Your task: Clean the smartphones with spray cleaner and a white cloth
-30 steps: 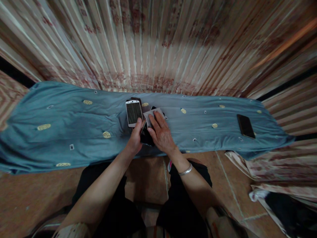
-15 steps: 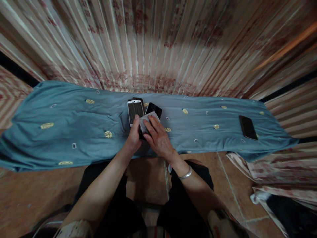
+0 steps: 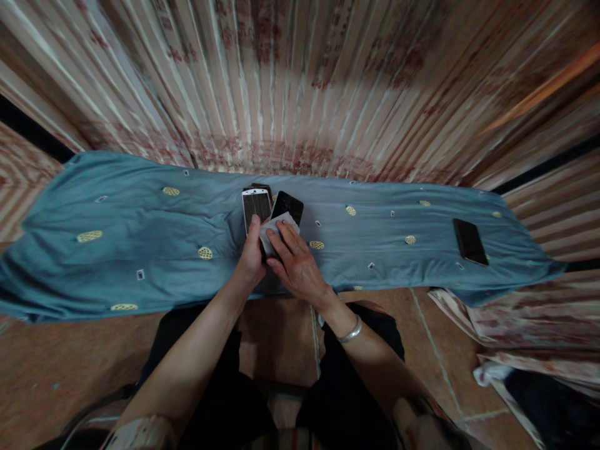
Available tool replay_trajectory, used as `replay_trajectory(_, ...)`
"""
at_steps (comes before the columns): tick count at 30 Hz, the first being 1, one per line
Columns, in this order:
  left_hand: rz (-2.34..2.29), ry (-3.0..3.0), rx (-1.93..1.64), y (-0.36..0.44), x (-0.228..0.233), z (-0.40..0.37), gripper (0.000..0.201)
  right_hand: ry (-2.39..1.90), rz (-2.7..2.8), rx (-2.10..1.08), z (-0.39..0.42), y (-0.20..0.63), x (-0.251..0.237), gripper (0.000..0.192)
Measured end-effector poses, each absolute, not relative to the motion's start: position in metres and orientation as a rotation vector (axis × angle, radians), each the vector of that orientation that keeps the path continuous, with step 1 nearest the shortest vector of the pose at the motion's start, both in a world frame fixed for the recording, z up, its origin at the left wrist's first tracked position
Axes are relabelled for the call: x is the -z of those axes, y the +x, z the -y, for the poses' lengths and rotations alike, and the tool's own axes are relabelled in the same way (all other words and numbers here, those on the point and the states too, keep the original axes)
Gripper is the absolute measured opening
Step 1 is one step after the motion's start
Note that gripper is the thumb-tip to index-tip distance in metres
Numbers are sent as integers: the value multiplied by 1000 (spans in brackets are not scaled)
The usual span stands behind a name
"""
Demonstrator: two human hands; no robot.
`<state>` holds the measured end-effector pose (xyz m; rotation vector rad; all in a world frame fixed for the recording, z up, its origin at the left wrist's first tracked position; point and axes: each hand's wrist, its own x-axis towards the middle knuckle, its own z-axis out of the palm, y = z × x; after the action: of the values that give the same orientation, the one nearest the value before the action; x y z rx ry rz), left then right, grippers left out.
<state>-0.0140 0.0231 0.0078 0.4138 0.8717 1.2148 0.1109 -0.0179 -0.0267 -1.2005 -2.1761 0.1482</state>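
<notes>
A black phone [image 3: 287, 206] lies tilted on the blue cloth [image 3: 140, 231] in front of me. My left hand [image 3: 252, 259] grips its near left edge. My right hand [image 3: 294, 262] presses a small grey wiping cloth [image 3: 274, 226] flat against the phone's lower screen. A white phone [image 3: 255, 205] with a cracked-looking screen lies just left of it, on top of a darker phone whose top edge shows behind it.
Another black phone [image 3: 469, 241] lies far right on the blue cloth. A striped patterned curtain [image 3: 300, 87] hangs behind. More patterned fabric [image 3: 515, 325] is heaped at the lower right on the tiled floor [image 3: 47, 369].
My right hand has dragged the grey cloth down the black phone toward me, uncovering the phone's upper screen. My left hand kept its hold.
</notes>
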Motion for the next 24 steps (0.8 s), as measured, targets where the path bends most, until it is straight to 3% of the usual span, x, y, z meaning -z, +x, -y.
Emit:
replay_trajectory(11, -937, 385, -1223, -22, -14, -25, 52, -1162, 2235, -190, 22, 103, 28, 56)
replay_trajectory(18, -884, 394, -1219, -28, -12, -25, 68, -1109, 2284, -179, 26, 105, 25, 57)
replay_trajectory(24, -884, 375, -1206, -32, -15, -24, 70, -1091, 2318, -174, 29, 102, 25, 54)
